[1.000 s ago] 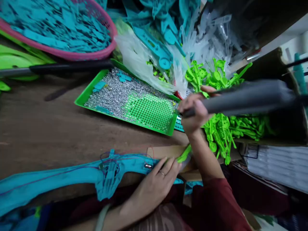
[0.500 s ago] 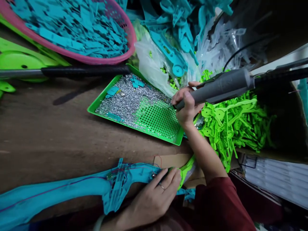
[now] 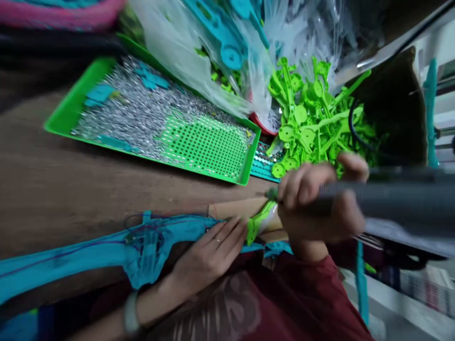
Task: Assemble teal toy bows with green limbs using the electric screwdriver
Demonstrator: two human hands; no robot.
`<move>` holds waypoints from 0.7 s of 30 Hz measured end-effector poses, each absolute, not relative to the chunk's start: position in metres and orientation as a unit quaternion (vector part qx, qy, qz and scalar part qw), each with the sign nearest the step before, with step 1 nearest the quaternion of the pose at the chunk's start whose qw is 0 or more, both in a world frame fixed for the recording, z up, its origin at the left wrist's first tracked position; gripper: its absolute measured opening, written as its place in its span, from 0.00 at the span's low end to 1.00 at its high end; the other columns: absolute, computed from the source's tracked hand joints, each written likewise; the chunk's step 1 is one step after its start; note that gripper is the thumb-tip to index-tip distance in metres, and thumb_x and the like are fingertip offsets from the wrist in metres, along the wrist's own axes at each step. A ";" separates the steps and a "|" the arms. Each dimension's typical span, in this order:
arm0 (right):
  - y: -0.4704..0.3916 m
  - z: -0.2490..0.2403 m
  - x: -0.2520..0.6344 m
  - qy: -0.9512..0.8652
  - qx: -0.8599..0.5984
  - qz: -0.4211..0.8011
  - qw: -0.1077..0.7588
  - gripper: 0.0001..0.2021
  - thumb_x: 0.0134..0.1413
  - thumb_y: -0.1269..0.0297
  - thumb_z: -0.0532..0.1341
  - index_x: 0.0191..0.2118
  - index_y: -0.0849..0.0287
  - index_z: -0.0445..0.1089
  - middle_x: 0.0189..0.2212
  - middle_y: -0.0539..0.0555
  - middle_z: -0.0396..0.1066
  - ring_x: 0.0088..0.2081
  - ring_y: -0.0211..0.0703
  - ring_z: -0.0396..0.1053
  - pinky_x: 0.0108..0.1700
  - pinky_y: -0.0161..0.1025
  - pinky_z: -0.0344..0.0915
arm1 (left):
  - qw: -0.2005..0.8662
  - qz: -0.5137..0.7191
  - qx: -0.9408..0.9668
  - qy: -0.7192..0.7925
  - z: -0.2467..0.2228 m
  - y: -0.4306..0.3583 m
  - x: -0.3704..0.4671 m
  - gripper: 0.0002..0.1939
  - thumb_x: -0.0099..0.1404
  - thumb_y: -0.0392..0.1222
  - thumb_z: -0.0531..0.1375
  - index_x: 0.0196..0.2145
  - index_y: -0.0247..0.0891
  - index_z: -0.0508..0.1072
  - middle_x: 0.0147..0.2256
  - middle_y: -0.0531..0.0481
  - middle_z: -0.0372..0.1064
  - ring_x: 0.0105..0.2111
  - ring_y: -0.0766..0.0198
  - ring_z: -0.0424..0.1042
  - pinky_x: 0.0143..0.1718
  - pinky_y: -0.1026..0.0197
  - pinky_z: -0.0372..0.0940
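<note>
My left hand [image 3: 209, 251] lies flat, fingers stretched out, across the right end of a long teal plastic shell [image 3: 88, 255]. A thin wire runs along the shell, and its far left end is cut off by the frame. By my left fingertips a bright green plastic arm [image 3: 258, 223] sticks out, on or against the shell's end. My right hand [image 3: 309, 218] is wrapped round a dark grey electric screwdriver [image 3: 398, 196], blurred by motion. Its tip points left, just above the green arm; whether they touch I cannot tell.
A green perforated tray [image 3: 209, 142] of small silver screws stands behind. Loose green arms [image 3: 313, 128] are heaped to the right, beside plastic bags [image 3: 185, 57]. A pink basket [image 3: 64, 16] is at upper left. Cardboard [image 3: 238, 208] lies beneath the green arm.
My right hand has brought the screwdriver from over the tray down and right, close to the green arm. My left hand stays on the shell. The view has shifted.
</note>
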State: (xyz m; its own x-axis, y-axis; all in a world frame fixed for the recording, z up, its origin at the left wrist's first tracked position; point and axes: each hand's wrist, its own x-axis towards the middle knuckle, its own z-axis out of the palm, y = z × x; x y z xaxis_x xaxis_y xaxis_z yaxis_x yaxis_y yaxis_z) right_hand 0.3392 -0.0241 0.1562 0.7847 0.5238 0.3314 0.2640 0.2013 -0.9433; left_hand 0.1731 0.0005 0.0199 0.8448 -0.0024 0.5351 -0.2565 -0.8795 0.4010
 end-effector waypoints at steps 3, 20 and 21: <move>-0.084 0.159 0.297 -0.312 -0.655 0.118 0.678 0.14 0.60 0.58 0.60 0.52 0.43 0.64 0.19 0.43 0.61 0.17 0.39 0.62 0.20 0.39 0.65 | 0.239 0.262 0.932 -0.078 0.019 0.000 0.174 0.19 0.72 0.29 0.49 0.56 0.28 0.72 0.59 0.37 0.69 0.59 0.51 0.69 0.62 0.50 0.59; -0.114 0.081 0.272 -0.390 -0.617 0.064 0.680 0.13 0.57 0.57 0.61 0.47 0.48 0.61 0.18 0.39 0.57 0.13 0.32 0.56 0.18 0.32 0.56 | 0.186 0.311 0.927 -0.097 0.022 0.000 0.178 0.16 0.73 0.28 0.49 0.51 0.24 0.73 0.54 0.35 0.73 0.53 0.50 0.73 0.49 0.52 0.65; -0.118 0.079 0.272 -0.397 -0.618 0.075 0.675 0.13 0.57 0.55 0.61 0.45 0.49 0.61 0.17 0.39 0.57 0.13 0.32 0.56 0.18 0.32 0.56 | 0.187 0.316 0.925 -0.096 0.021 -0.001 0.177 0.16 0.73 0.27 0.49 0.51 0.23 0.73 0.54 0.35 0.74 0.53 0.49 0.73 0.48 0.51 0.65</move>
State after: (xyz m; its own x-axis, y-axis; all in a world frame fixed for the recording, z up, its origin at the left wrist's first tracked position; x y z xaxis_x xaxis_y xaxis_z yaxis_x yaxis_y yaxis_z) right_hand 0.2722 -0.1176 0.0789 0.6744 0.5908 0.4429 0.3889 0.2258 -0.8932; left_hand 0.1775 -0.0014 0.0214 0.7818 -0.0601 0.6207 -0.2962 -0.9117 0.2848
